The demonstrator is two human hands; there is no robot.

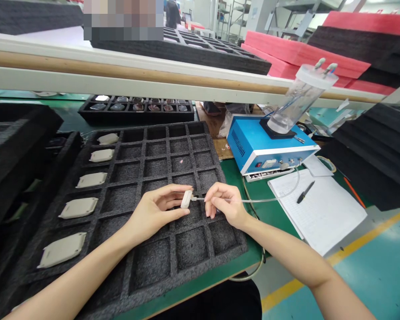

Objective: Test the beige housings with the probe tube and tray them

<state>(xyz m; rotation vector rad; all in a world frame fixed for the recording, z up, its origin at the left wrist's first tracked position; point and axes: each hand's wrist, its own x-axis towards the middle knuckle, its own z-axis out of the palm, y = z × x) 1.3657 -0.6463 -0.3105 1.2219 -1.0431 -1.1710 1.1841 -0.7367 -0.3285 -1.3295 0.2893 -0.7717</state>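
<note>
Between the thumb and fingers of my left hand (160, 206) is a small beige plastic housing (186, 199), turned edge-on above the black foam tray (186, 271). My right hand (227, 205) pinches a thin clear tube (262, 201) just to the right of the housing. The tube's pale tip (194, 198) meets the housing's side; whether it sits inside a hole cannot be made out. From my right hand the tube curves back to the front of a blue box-shaped machine (270, 151). Several similar beige housings (78, 207) lie in the tray's left column.
A clear cylinder (295, 100) stands on the machine. Right of the tray lie paper sheets (323, 209) and a black pen (306, 192). A shelf edge (153, 82) crosses above the bench. Stacked black foam (16, 146) rises at left; another tray (136, 111) holds dark parts.
</note>
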